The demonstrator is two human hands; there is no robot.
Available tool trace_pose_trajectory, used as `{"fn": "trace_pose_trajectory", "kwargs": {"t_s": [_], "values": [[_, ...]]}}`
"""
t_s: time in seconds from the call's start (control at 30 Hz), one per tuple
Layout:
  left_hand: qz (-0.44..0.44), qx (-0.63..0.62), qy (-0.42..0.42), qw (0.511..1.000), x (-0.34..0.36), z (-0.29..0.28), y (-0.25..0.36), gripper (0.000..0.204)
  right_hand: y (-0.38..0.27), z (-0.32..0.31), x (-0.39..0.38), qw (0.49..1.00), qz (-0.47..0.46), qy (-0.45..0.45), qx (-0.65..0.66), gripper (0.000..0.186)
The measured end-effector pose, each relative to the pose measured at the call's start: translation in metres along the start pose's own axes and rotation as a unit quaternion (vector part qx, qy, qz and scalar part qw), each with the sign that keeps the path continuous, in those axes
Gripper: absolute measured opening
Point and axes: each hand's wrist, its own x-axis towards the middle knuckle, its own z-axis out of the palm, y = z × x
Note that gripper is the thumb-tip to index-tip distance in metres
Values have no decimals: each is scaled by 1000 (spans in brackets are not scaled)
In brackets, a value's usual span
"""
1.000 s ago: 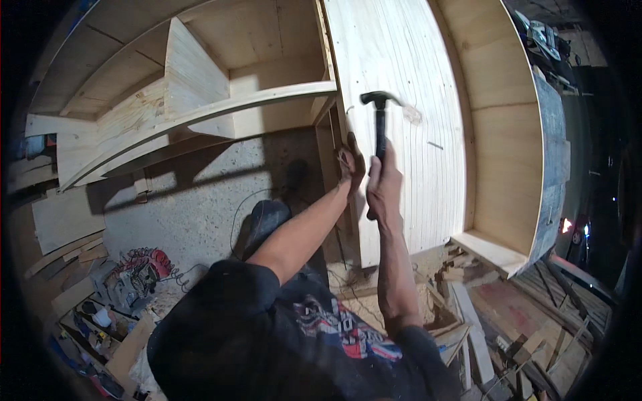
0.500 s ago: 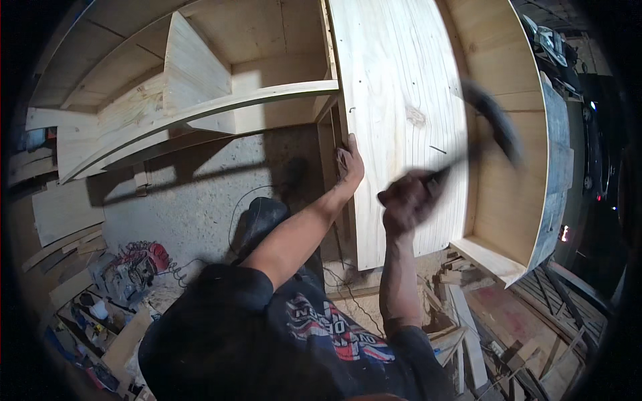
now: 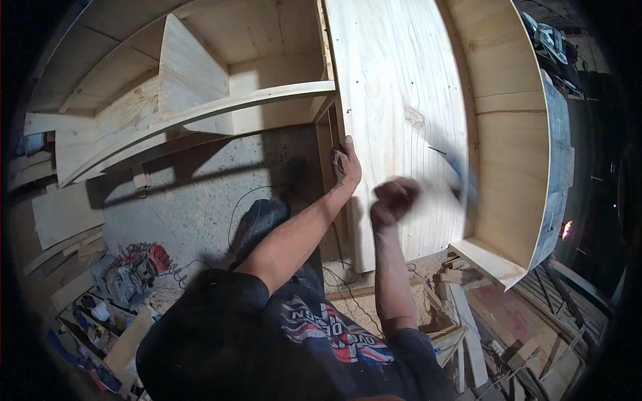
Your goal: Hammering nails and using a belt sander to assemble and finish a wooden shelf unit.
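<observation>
A pale wooden panel (image 3: 378, 73) forms the top face of a wooden cabinet in front of me. My left hand (image 3: 347, 162) grips its left edge, thumb extended along the rim and fingers curled down over the side. Over the panel's near part, my right hand (image 3: 396, 199) is closed round the handle of a hammer. Motion smears the hammer (image 3: 463, 179), whose head is near the panel's right edge. A thin dark nail (image 3: 437, 150) stands out of the panel surface, close to the hammer head. Another small nail (image 3: 348, 110) shows near the left edge.
Open compartments with a divider (image 3: 190, 70) lie to the left, a deep wooden side section (image 3: 508, 140) to the right. On the floor at lower left are a red and grey machine (image 3: 140, 264) and a coiled hose. Wood offcuts (image 3: 468, 327) lie at lower right.
My right hand has swung the hammer downward, bringing the blurred head lower and nearer the panel's right edge. My left hand stays on the panel's edge.
</observation>
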Motion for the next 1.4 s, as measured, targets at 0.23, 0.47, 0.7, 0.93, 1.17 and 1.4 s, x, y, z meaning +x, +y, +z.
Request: {"fn": "trace_pose_trajectory", "kwargs": {"t_s": [0.23,0.47,0.7,0.93,1.17,1.4], "values": [[22,35,80,996,-6,-4,1,82,-40,3,12,971,129,83,181,24],[84,81,28,993,19,-8,-15,76,-19,27,28,928,226,-232,-184,52],[-26,-23,14,999,0,-2,2,76,19,19,1,968,84,-133,-198,48],[104,-90,63,989,7,2,8,69,1,20,8,991,59,-19,-114,51],[42,-51,29,997,21,-6,-9,61,-26,-9,-20,956,219,-97,-171,46],[-42,52,-27,997,-7,-25,15,91,-24,-45,-129,890,337,106,-289,43]]}}
